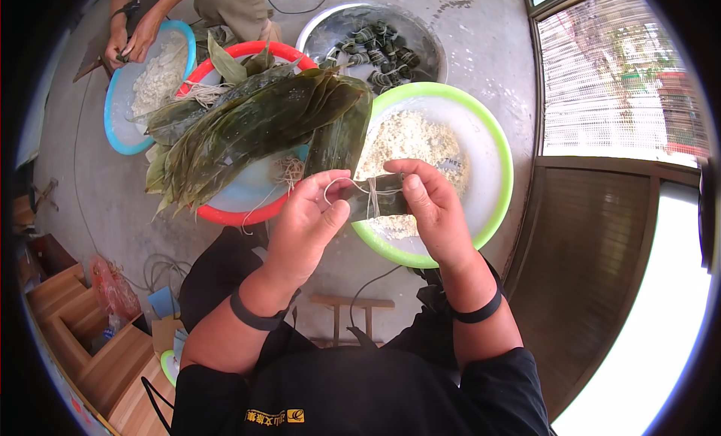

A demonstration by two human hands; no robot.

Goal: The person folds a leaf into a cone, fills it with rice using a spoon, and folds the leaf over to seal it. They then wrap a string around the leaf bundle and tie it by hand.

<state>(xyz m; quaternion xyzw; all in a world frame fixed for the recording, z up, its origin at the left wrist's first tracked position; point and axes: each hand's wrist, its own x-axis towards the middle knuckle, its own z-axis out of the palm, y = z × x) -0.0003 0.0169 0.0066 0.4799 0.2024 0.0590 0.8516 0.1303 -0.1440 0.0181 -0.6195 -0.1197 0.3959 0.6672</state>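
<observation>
A small leaf-wrapped rice dumpling (387, 198), bound round its middle with pale string (372, 197), is held up between my two hands. My left hand (312, 214) pinches the dumpling's left end, and a loop of string runs by its fingers. The right end is gripped by my right hand (434, 203), thumb and forefinger closed on it. Just beyond and below the dumpling stands a green-rimmed basin (496, 154) of white rice (413, 139). To the left, long green leaves (248, 128) lie piled across a red-rimmed basin (218, 214), with a bundle of string (289, 169) beside them.
Wrapped dumplings (379, 53) lie in a metal basin (319, 27) at the back. Another person's hands (131, 45) work over a blue-rimmed basin (113, 120) of rice. A wooden stool (351, 302) is between my legs. At right stands a door frame (593, 165).
</observation>
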